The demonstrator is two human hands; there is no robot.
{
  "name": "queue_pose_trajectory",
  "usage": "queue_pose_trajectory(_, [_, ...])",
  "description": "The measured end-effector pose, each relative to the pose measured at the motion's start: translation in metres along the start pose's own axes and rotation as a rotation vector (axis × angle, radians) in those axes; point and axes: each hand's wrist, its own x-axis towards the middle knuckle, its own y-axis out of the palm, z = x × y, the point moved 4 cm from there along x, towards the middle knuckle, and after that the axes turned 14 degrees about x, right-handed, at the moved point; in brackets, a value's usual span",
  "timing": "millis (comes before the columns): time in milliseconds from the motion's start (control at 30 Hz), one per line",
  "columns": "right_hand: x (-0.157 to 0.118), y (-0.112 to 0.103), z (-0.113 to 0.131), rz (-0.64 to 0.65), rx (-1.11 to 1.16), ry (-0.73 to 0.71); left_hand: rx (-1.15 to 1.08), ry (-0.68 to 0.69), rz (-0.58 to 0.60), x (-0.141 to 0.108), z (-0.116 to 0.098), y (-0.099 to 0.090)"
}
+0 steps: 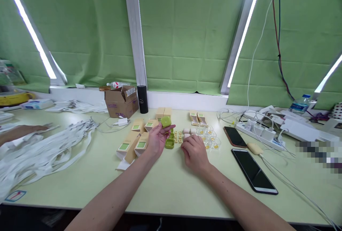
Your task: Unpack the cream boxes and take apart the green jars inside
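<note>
My left hand (157, 139) holds up a small green square container (166, 121) between thumb and fingers. Below it on the table is a short column of matching green containers, the nearest an open square one (169, 143). Beside them lie several tiny yellow pieces (179, 137) in rows. My right hand (195, 151) is closed, fingers curled down by several pale pink cylinders (186, 131); anything in its fingertips is hidden. Just past that hand stand clear plastic cups (213, 139) with yellow bits inside. Left of my left hand lie several open beige cartons (128, 144) with green labels.
A brown cardboard box (121, 102) and black cylinder (142, 99) stand at the back. Two phones (253, 170), a power strip (259, 133) and loose cables lie right. At left, another person's hand (24, 131) touches white straps (58, 149). More cartons (197, 118) sit behind.
</note>
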Motion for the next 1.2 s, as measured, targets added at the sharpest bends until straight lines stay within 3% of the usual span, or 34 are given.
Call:
queue_pose_trajectory(133, [-0.005,0.003,0.018,0.067,0.026,-0.131,0.002,-0.001,0.005,0.001,-0.001,-0.001])
queue_pose_trajectory(300, [-0.008,0.012,0.012,0.179,-0.005,-0.079,0.062,-0.002,-0.012,0.000,-0.010,-0.001])
queue_pose_trajectory(500, [-0.013,0.021,0.007,0.247,-0.031,-0.055,0.194,0.072,-0.110,0.000,-0.036,-0.004])
queue_pose_trajectory(633, [-0.012,0.021,0.008,0.249,-0.007,-0.045,0.492,0.255,-0.146,-0.002,-0.064,-0.004])
queue_pose_trajectory(800, [-0.011,0.021,0.007,0.241,0.005,-0.042,1.141,0.612,-0.146,-0.017,-0.091,-0.005])
queue_pose_trajectory(867, [-0.012,0.022,0.006,0.246,-0.002,-0.042,1.374,0.671,-0.053,-0.023,-0.090,-0.008])
queue_pose_trajectory(1000, [-0.013,0.023,0.005,0.265,-0.015,-0.042,1.765,0.588,0.151,-0.030,-0.073,-0.019])
queue_pose_trajectory(1100, [-0.014,0.024,0.006,0.284,-0.022,-0.036,1.886,0.530,0.202,-0.033,-0.060,-0.025])
queue_pose_trajectory(1200, [-0.015,0.025,0.006,0.307,-0.024,-0.028,1.863,0.488,0.184,-0.032,-0.050,-0.027])
